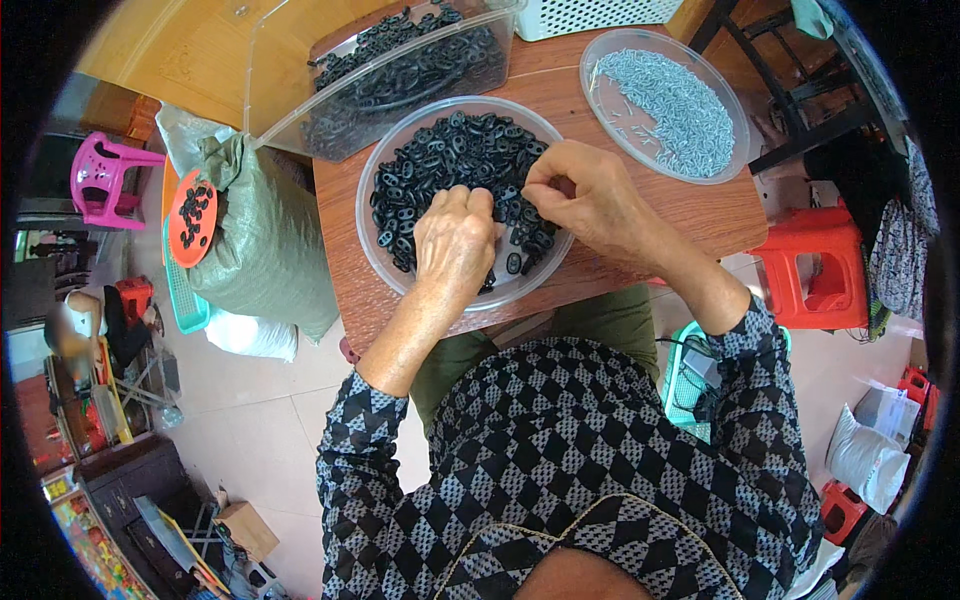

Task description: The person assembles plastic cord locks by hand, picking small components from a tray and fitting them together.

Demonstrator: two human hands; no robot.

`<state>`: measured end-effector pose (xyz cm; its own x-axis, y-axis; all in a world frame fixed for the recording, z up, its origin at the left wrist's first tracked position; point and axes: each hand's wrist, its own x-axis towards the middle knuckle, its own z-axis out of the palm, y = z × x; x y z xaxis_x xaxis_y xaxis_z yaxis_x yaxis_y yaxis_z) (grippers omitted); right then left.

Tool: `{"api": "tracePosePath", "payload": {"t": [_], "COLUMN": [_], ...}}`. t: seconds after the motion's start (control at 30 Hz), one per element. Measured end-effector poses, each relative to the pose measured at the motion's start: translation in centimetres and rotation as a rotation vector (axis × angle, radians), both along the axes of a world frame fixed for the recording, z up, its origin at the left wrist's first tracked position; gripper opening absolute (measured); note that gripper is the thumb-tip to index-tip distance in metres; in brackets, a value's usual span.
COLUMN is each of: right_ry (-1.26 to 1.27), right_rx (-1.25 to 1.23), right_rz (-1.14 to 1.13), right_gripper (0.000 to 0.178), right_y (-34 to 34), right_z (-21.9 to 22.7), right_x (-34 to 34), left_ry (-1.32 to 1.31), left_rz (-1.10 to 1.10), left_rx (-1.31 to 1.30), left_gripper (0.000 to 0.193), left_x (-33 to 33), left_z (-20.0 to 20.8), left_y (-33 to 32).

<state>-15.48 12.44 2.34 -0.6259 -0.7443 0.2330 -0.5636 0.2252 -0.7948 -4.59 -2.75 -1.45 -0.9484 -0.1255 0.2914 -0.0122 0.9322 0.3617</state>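
Note:
A clear round bowl (385, 160) on a small wooden table (700, 210) holds several small black plastic pieces (450, 150). My left hand (455, 240) rests inside the bowl with fingers curled down among the pieces. My right hand (580, 195) is over the bowl's right rim, thumb and fingertips pinched together on something small; what it pinches is too small to make out. Both forearms come up from my patterned sleeves.
A second clear bowl (605, 50) of small grey metal pins (670, 100) sits at the table's right back. A tilted clear bin (290, 70) with more black pieces lies behind. A green sack (265, 240), orange lid (190, 215), pink stool (100, 175) stand left; a red stool (810, 265) right.

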Motion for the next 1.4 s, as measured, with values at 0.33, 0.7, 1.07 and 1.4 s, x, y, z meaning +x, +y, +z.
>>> {"api": "tracePosePath", "payload": {"t": [0.33,0.7,1.07,1.4], "right_ry": [-0.174,-0.319,-0.347,-0.386], "right_rx": [-0.083,-0.152,-0.158,-0.133], "right_rz": [-0.082,-0.110,-0.057,-0.079], "right_gripper": [0.011,0.009,0.008,0.008], "right_y": [1.6,1.7,1.4,1.9], "right_z": [-1.0,-1.6,-1.4,-1.5], "right_x": [0.8,1.4,2.0,2.2], "left_ry": [-0.197,-0.111,-0.164,-0.113], "left_rz": [-0.048,-0.113,-0.202,-0.314], "left_rx": [0.173,0.077,0.083,-0.003], "left_gripper": [0.025,0.029,0.019,0.014], "left_x": [0.1,1.1,0.7,0.1], "left_z": [0.5,0.8,0.6,0.3], "left_y": [-0.3,-0.6,0.5,1.0]}}
